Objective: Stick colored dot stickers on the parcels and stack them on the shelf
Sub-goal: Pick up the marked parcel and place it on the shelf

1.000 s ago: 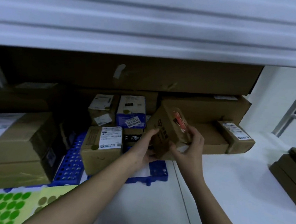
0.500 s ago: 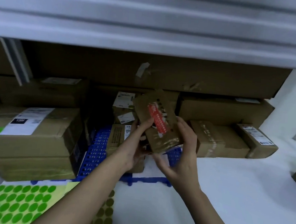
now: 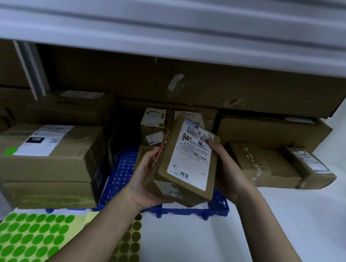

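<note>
Both hands hold a small cardboard parcel [image 3: 187, 164] tilted above the blue mat [image 3: 121, 168] on the shelf [image 3: 285, 228]. The left hand [image 3: 143, 181] cups its lower left edge, fingers curled round it; the right hand [image 3: 227, 175] grips its right side. Green dot stickers [image 3: 24, 241] lie at the lower left.

Matt brown cardboard parcel [image 3: 187, 164] with smooth white paper label [image 3: 193, 154]; glossy blue plastic pallet [image 3: 121, 168].

Both hands have turned the small parcel [image 3: 188, 162] so its white shipping label [image 3: 193, 156] faces up.
</note>
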`<state>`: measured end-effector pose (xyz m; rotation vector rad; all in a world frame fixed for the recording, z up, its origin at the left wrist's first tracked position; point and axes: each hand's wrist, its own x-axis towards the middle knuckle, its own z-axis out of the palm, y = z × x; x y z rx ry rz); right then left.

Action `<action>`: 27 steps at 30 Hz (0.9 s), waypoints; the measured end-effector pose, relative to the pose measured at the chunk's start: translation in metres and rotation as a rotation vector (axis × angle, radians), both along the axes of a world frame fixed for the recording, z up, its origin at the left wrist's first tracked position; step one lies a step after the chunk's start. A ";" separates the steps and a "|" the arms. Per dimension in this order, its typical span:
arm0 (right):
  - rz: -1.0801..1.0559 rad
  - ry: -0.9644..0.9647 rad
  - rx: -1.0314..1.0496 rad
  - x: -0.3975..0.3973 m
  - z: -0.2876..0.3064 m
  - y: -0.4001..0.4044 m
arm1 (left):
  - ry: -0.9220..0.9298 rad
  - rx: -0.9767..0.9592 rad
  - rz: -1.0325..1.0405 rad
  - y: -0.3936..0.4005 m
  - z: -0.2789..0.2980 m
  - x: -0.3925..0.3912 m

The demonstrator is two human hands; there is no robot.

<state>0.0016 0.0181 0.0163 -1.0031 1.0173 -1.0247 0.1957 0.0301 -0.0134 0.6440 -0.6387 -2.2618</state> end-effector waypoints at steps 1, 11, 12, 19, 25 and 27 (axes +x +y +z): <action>0.009 -0.026 0.028 0.000 -0.001 -0.001 | -0.012 0.015 0.019 0.000 -0.002 0.000; -0.137 0.123 -0.137 -0.001 0.003 -0.001 | -0.461 -0.242 0.427 0.006 0.012 -0.018; -0.150 0.129 -0.164 0.003 0.005 0.000 | -0.471 -0.282 0.434 0.008 0.015 -0.020; -0.124 0.000 -0.172 0.025 0.014 0.022 | -0.366 -0.455 0.481 0.018 0.021 -0.023; -0.127 -0.178 -0.206 0.028 -0.001 0.042 | -0.376 -0.553 0.520 0.024 0.035 -0.017; -0.129 -0.214 -0.201 0.031 0.000 0.049 | -0.376 -0.535 0.522 0.030 0.047 -0.012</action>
